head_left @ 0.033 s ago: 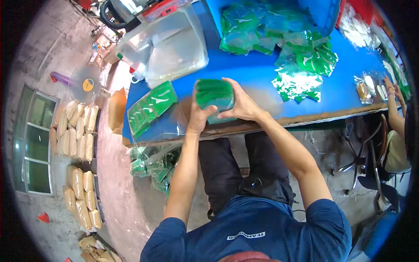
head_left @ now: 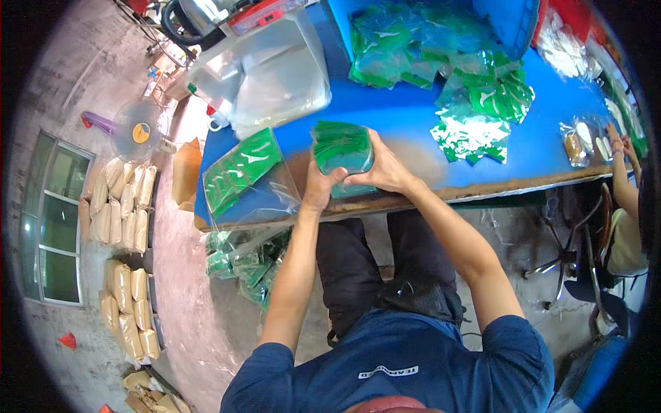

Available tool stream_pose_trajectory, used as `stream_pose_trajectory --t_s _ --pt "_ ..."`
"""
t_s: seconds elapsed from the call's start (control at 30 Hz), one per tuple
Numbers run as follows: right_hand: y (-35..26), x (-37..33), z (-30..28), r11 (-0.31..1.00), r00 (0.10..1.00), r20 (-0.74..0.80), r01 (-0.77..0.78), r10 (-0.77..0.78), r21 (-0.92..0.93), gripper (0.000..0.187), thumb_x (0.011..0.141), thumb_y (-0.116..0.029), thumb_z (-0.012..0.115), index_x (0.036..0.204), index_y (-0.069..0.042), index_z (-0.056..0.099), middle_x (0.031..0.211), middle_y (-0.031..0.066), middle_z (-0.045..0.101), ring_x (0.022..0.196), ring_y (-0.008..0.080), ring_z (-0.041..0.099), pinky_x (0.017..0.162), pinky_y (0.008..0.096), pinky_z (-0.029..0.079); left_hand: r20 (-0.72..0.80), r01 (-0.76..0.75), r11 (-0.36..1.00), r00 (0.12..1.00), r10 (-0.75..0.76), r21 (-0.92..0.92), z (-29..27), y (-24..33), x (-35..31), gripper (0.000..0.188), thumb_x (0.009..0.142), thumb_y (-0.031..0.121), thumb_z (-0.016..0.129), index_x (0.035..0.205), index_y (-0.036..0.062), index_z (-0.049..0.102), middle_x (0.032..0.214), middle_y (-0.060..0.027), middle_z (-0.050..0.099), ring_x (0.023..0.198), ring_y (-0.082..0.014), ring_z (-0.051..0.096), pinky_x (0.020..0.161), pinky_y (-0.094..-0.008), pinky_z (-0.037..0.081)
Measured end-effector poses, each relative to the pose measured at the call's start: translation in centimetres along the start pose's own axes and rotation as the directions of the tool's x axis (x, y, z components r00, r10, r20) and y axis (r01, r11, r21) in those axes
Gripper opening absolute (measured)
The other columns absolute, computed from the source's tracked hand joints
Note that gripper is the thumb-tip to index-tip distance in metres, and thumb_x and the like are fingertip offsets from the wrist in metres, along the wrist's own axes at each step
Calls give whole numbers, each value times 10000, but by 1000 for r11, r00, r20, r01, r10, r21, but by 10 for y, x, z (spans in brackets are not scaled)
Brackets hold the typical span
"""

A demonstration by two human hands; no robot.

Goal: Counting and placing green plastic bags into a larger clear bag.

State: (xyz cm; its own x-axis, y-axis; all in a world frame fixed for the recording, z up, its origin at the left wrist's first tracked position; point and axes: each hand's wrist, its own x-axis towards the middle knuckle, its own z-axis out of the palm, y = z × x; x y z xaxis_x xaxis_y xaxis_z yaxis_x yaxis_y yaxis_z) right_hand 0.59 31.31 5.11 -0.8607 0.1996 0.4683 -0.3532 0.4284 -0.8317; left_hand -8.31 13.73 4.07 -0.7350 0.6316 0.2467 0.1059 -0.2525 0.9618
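Note:
Between both hands, over the table's front edge, is a thick stack of green packets [head_left: 342, 148] with clear plastic edges. My left hand [head_left: 321, 184] is wrapped round its left side, and my right hand [head_left: 385, 165] grips the right side. Both thumbs meet on the near face of the stack. At the top the packets' edges fan apart slightly. Left of my hands lies a clear plastic bag [head_left: 241, 171] filled with rows of green packets, its unfilled end toward me.
Loose green packets [head_left: 478, 103] spill from a blue bin [head_left: 509, 24] at the back. Large clear bags [head_left: 286, 79] lie at the back left, near a kettle [head_left: 200, 17]. More packets [head_left: 251, 268] sit below the table's left end. At far right, another person's hand [head_left: 618, 141] reaches over the table.
The stack, blurred before, is now sharper, and its top edges have spread into a fan. My fingers have shifted slightly on it, with the thumbs closer together.

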Motion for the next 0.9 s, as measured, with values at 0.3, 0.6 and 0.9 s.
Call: stream_pose_trajectory --t_s 0.3,0.6,0.9 --pt "0 -1 10 953 973 -152 -130 177 274 809 715 -269 868 1330 -16 407 1202 179 616 1121 296 614 950 393 490 -232 -88 984 971 50 -154 33 2 -15 935 764 131 834 1499 62 260 1370 -78 520 1290 -212 476 1095 -385 376" --pt "-5 -10 -19 794 949 -12 -256 314 551 766 722 -193 872 1330 7 450 1227 125 602 1141 204 577 1005 361 466 -122 -94 987 989 78 -127 34 -2 -22 817 709 28 694 1449 80 351 1309 -77 516 1205 -231 528 1045 -354 417" --pt "-13 -9 -23 926 937 193 -326 290 190 813 681 -250 907 1321 17 482 1228 138 615 1142 210 572 1028 373 448 66 -92 933 995 74 348 6 -1 -33 1066 686 -35 775 1511 87 111 1389 -148 413 1309 -268 441 1058 -395 422"
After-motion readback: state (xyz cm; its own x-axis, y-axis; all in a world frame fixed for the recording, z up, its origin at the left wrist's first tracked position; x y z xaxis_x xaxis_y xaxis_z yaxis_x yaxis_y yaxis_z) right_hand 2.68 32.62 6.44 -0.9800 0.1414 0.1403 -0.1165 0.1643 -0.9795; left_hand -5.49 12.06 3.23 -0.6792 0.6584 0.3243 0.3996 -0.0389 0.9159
